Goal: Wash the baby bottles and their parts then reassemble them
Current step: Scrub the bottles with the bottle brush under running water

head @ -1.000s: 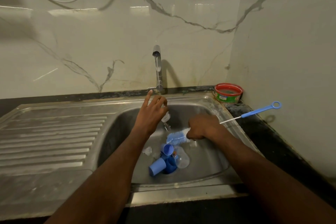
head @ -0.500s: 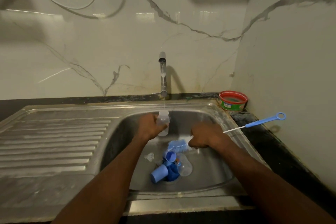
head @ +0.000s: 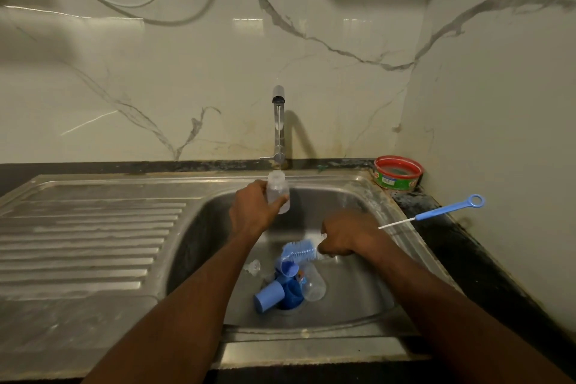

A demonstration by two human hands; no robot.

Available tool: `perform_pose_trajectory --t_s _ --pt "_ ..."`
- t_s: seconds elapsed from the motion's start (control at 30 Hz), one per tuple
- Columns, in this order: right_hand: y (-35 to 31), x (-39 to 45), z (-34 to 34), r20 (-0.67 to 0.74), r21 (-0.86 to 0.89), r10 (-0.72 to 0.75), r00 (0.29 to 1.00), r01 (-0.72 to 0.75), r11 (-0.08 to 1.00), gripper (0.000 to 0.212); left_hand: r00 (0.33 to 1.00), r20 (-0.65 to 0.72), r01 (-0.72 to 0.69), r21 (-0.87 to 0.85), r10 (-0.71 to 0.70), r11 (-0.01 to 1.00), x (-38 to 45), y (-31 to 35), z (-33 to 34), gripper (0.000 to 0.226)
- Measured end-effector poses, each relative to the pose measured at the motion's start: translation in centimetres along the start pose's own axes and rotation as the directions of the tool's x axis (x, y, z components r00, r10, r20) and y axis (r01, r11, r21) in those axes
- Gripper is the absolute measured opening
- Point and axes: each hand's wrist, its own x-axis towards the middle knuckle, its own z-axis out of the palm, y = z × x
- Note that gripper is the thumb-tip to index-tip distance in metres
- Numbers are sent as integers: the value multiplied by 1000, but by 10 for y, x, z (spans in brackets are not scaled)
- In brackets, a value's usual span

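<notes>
My left hand (head: 254, 207) grips a small clear baby bottle (head: 278, 192) upright under the tap (head: 278, 121), its open mouth just below the thin water stream. My right hand (head: 343, 238) is closed around a bottle brush (head: 299, 252); its blue and white bristle head points left over the basin, and the blue ring-ended handle (head: 448, 207) sticks out to the right over the counter. On the sink floor lie a blue cap (head: 268, 295), a second blue cap (head: 290, 268), a dark blue collar (head: 293, 293), another clear bottle (head: 313, 284) on its side and a clear teat (head: 254, 266).
The steel sink (head: 389, 227) has a ribbed drainboard (head: 87, 243) on the left. A red-rimmed round tub (head: 398, 173) stands in the back right corner on the dark counter (head: 461, 246). Marble walls close in behind and on the right.
My left hand went from reaching at the tap with spread fingers to gripping the clear bottle and lifting it under the running water. My right hand stays on the brush.
</notes>
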Motion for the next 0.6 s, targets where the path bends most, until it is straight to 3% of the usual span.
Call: perform_pose_trajectory --t_s 0.13,0.23,0.37,0.47,0.57,0.6 --pt "-1 0 1 -5 22 3 1000 -3 1000 37 999 32 32 34 -33 999 -4 1 -4 54" --pt "-1 0 1 -8 22 0 1000 0 1000 37 997 -81 2 -16 -3 1000 -3 2 -9 58" --pt "-2 0 2 -6 17 -1 1000 1 1000 35 1000 1 17 28 -17 999 -7 4 -11 50" --pt "-2 1 1 2 36 4 1000 -4 999 37 996 -87 7 -25 -9 1000 -5 5 -14 58" --pt "-1 0 2 -2 47 3 1000 -3 999 38 998 67 7 42 -10 999 -8 7 -13 49" --pt "-1 -1 2 -3 44 2 1000 -2 999 37 998 63 2 31 -4 1000 -8 8 -13 49"
